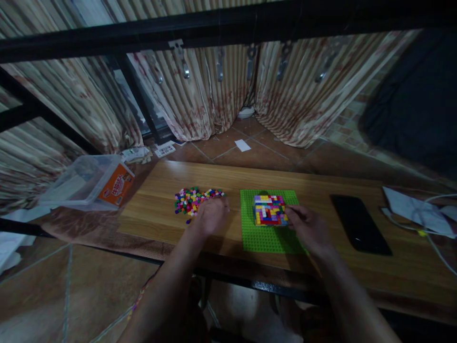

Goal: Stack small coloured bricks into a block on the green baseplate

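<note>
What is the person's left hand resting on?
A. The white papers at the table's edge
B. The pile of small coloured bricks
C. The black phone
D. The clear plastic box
B: the left hand lies on the near edge of the pile of small coloured bricks, on the wooden table, while the right hand touches the block build on the green baseplate.
</note>
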Tool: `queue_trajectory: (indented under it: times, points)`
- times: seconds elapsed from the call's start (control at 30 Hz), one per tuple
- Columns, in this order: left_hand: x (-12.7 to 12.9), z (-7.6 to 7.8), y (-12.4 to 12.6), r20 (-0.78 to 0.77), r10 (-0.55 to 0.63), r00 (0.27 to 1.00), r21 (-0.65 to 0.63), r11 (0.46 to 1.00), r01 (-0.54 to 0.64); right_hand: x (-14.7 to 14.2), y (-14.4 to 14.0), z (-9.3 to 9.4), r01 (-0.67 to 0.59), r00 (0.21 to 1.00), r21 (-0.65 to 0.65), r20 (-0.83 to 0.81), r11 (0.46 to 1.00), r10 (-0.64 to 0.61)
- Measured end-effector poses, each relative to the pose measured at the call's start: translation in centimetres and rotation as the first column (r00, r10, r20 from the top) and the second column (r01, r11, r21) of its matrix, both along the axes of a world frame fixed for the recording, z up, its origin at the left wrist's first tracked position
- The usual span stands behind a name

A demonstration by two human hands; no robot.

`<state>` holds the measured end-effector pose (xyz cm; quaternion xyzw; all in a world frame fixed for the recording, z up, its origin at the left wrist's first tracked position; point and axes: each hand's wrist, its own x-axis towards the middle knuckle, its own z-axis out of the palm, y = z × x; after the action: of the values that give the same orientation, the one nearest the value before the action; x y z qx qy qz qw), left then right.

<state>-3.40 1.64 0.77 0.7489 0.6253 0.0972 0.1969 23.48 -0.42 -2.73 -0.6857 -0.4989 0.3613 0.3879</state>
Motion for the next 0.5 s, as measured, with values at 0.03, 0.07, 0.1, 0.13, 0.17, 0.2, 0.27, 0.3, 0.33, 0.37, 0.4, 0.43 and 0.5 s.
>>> queue_trajectory:
  times: [0.03, 0.07, 0.1, 0.13, 0.17, 0.2, 0.27, 0.3, 0.33, 0.37, 0.4, 0.43, 0.5]
  points:
    - [0.1, 0.2, 0.0, 0.037, -0.008, 0.999, 0.01, 1.0, 0.008, -0.1, 0.0, 0.1, 0.016, 1.0, 0.031, -0.004, 0.999, -0.016]
    - [0.3, 0.3, 0.0, 0.102, -0.021, 0.995, 0.017, 1.0, 0.019, -0.3, -0.1, 0.3, 0.035, 0.999, 0.071, -0.016, 0.997, -0.034]
    - [0.6, 0.5, 0.0, 0.201, -0.033, 0.979, 0.017, 0.999, 0.03, -0.5, -0.2, 0.6, 0.055, 0.998, 0.117, -0.034, 0.992, -0.051]
    - [1.0, 0.6, -0.1, 0.332, -0.036, 0.943, 0.003, 0.999, 0.038, -0.8, -0.4, 0.9, 0.066, 0.997, 0.169, -0.059, 0.983, -0.057]
    - [1.5, 0.7, -0.3, 0.474, -0.027, 0.88, -0.029, 0.999, 0.046, -1.1, -0.6, 1.2, 0.068, 0.994, 0.224, -0.094, 0.972, -0.048]
    - [2.1, 0.7, -0.6, 0.608, 0.0, 0.794, -0.077, 0.995, 0.059, -1.4, -0.8, 1.6, 0.065, 0.991, 0.272, -0.127, 0.96, -0.031]
    - [3.4, 0.6, -1.3, 0.789, 0.095, 0.607, -0.203, 0.973, 0.112, -2.1, -1.4, 2.2, -0.005, 0.987, 0.327, -0.148, 0.945, 0.056]
    - [4.2, 0.5, -1.6, 0.843, 0.155, 0.515, -0.26, 0.955, 0.139, -2.3, -1.8, 2.4, -0.058, 0.984, 0.342, -0.138, 0.938, 0.112]
    - [4.8, 0.4, -2.0, 0.873, 0.211, 0.44, -0.315, 0.932, 0.177, -2.6, -2.1, 2.5, -0.118, 0.978, 0.353, -0.122, 0.928, 0.171]
    - [5.4, 0.3, -2.3, 0.887, 0.267, 0.377, -0.363, 0.907, 0.212, -2.8, -2.4, 2.7, -0.175, 0.968, 0.363, -0.106, 0.915, 0.227]
    - [5.9, 0.1, -2.6, 0.891, 0.322, 0.319, -0.404, 0.884, 0.237, -3.0, -2.6, 2.7, -0.224, 0.956, 0.374, -0.094, 0.9, 0.277]
    - [6.4, 0.0, -2.9, 0.889, 0.374, 0.263, -0.439, 0.861, 0.257, -3.1, -2.8, 2.8, -0.262, 0.944, 0.388, -0.086, 0.884, 0.317]
    - [6.9, -0.2, -3.1, 0.87, 0.469, 0.153, -0.493, 0.821, 0.287, -3.3, -3.0, 2.8, -0.307, 0.926, 0.412, -0.079, 0.858, 0.37]
